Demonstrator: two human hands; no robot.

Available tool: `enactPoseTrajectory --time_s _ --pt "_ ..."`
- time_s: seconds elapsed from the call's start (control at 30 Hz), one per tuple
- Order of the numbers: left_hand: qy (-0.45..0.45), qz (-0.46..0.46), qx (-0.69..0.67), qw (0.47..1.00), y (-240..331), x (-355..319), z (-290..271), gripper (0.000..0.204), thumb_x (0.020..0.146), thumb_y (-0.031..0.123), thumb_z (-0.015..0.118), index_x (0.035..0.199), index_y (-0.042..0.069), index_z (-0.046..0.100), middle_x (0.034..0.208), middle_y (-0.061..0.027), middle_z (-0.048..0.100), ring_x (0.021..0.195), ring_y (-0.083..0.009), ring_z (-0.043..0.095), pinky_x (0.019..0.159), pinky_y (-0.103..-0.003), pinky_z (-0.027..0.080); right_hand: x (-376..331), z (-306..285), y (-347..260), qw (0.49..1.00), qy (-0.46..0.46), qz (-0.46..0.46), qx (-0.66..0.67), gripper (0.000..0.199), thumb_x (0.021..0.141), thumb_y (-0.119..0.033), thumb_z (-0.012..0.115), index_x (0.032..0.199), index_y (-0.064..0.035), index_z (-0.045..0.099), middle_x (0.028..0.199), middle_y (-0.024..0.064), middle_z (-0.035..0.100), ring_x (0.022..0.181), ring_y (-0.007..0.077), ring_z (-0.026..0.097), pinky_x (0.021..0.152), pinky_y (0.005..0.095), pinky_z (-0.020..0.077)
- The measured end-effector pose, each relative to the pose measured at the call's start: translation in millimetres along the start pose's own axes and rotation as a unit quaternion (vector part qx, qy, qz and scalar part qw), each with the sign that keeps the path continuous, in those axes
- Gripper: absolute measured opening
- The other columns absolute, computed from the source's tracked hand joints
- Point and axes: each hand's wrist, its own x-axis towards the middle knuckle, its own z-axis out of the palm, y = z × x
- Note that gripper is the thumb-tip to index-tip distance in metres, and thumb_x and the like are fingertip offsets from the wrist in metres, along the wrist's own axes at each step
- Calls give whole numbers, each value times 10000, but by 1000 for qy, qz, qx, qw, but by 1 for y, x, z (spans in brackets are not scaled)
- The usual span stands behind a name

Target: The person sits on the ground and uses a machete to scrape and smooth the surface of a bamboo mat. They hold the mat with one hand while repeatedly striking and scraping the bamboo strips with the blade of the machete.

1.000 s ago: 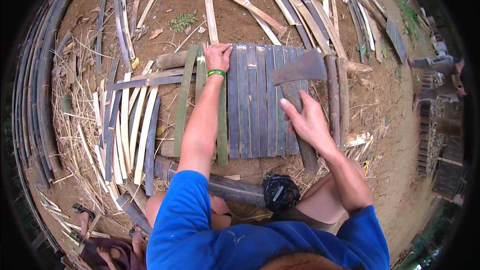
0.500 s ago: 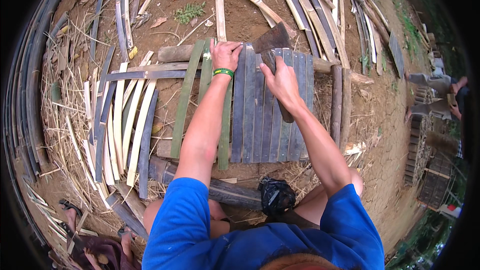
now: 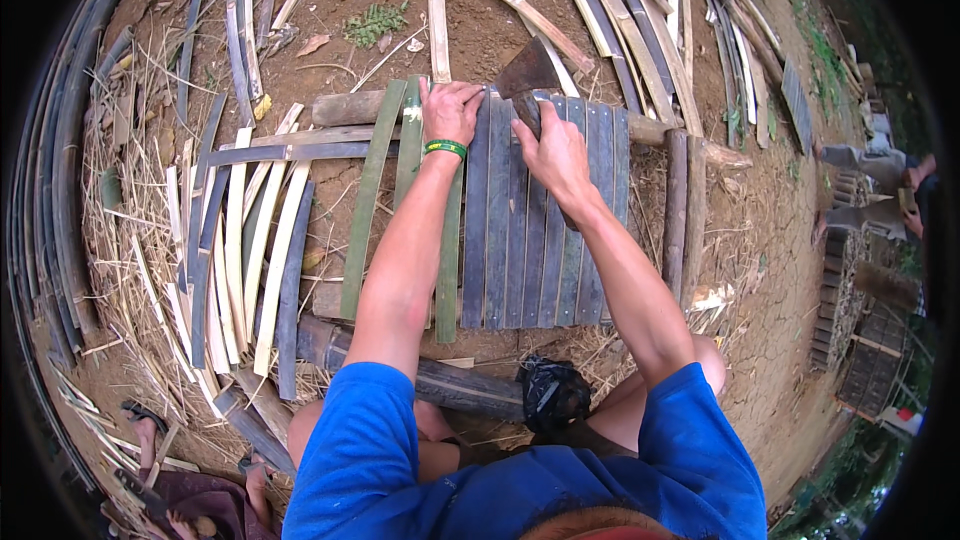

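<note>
My right hand (image 3: 560,162) is wrapped round the wooden handle of a hatchet (image 3: 526,68) with a rusty, dark blade. The blade is just beyond the far ends of the slats, close to my left fingers. My left hand (image 3: 452,112), with a green band at the wrist, rests at the far end of a green bamboo slat (image 3: 448,275). Its fingers are bent together, and whatever they pinch is too small to make out. To the right, several dark bamboo slats (image 3: 505,230) lie side by side across a far log (image 3: 345,108).
Two loose green slats (image 3: 372,205) lie left of my forearm. Cut bamboo strips (image 3: 265,270) are piled farther left. Two short poles (image 3: 675,205) stand at the right. A black plastic bag (image 3: 553,395) sits between my legs. Other people (image 3: 205,502) show at the rims.
The hatchet has shifted slightly left and its blade has turned, with my right hand moving a little left too. My left hand stays at the slat's far end.
</note>
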Motion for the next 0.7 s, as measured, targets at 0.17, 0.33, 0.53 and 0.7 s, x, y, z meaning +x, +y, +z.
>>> enactPoseTrajectory --time_s 0.17,0.33,0.53,0.7 --pt "6 -8 -13 1000 -5 0 2 127 861 202 765 959 153 829 954 -36 764 998 -264 677 1224 -557 258 2 3 -3 1000 11 -11 0 446 963 -327 675 1156 70 609 847 335 698 829 522 697 745 584 560" --pt "10 -7 -20 1000 -2 0 2 114 853 189 771 941 149 831 936 -37 751 983 -261 673 1216 -557 271 7 6 -4 1000 -6 -10 -23 437 960 -320 677 1153 67 610 832 327 699 821 517 699 735 584 560" --pt "3 -4 9 1000 0 1 0 121 850 181 769 948 147 830 905 -37 713 961 -272 662 1192 -557 309 11 8 -7 999 10 -31 -9 433 958 -315 679 1156 63 601 827 322 701 812 511 700 731 578 561" --pt "9 0 6 1000 -1 -1 0 120 852 182 767 949 151 831 916 -43 732 966 -277 664 1200 -551 304 16 4 -17 1000 -4 -13 -17 423 964 -316 682 1185 34 593 882 313 707 864 513 689 754 563 550"
